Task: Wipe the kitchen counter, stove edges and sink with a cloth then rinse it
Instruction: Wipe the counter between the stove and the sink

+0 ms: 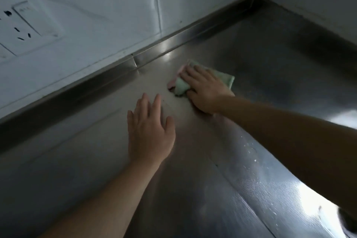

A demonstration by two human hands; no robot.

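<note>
With our right hand [206, 91] pressing flat on the cloth [182, 86] mid-counter [270, 67] and our left hand [149, 131] spread empty, we risk missing the back edge.

Green-and-pink cloth [183, 85], grey steel counter [212, 170]

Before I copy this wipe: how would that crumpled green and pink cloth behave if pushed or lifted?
Likely floppy: the green and pink cloth bunches under the right hand. Probably slides easily on the smooth steel counter. Looks light.
</note>
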